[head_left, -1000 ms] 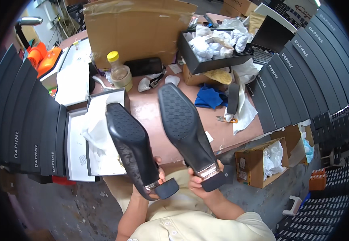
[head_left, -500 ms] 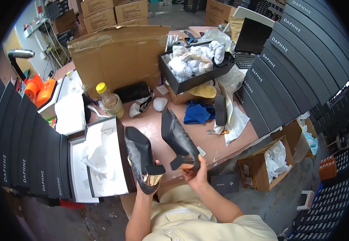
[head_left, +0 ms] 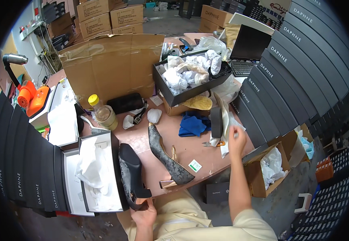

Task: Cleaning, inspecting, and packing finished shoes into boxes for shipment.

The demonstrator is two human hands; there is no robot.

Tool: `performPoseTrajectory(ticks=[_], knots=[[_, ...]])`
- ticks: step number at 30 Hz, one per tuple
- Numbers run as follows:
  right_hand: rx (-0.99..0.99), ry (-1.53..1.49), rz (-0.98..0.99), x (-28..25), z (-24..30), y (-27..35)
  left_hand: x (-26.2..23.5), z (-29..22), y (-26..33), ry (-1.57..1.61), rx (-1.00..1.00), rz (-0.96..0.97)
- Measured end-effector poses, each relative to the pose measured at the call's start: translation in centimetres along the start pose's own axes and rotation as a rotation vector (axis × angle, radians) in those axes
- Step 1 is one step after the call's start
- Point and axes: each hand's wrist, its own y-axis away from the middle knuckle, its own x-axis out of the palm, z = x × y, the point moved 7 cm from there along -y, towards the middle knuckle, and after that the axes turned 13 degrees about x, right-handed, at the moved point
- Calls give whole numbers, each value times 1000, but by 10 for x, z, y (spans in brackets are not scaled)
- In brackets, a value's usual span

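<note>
My left hand (head_left: 144, 213) grips a black high-heeled shoe (head_left: 129, 166) by its heel end, sole turned up, beside the open shoe box (head_left: 118, 176). The matching pump (head_left: 166, 154), dark grey with a mottled pattern and gold heel, lies on its side on the table, out of my hands. Close to its toe is a small white and green sticker (head_left: 195, 165). My right hand (head_left: 237, 141) is at the table's right side, fingers closed on a white cloth (head_left: 225, 149). Next to it are orange-handled snips (head_left: 220, 143), a dark block (head_left: 216, 122) and a blue cloth (head_left: 193, 124).
Dark shoe boxes are stacked high at the right (head_left: 283, 76) and left (head_left: 25, 160). A box of crumpled white paper (head_left: 188, 74) stands at the back, near a monitor (head_left: 251, 43). A yellow-capped bottle (head_left: 103, 112) and an upright cardboard sheet (head_left: 110, 66) are at the back left.
My right hand has let go of one shoe, now lying on the table, and moved right to the white cloth. My left hand has lowered the other shoe toward me.
</note>
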Motion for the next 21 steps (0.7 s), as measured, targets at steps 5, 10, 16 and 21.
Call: performPoseTrajectory(ticks=[5,10,16,21], knots=[[-320,400,-44,75,-28,-72,27,29,41,-174,50,-161],[174,-280,260,63,-75,-111,20,32,37,-883,47,463],[680,-1175,509,-9,19,-44,11,54,24,-1411,7,437],[591,-1219,802,-19,30,-3,8,95,9,-1437,142,438]])
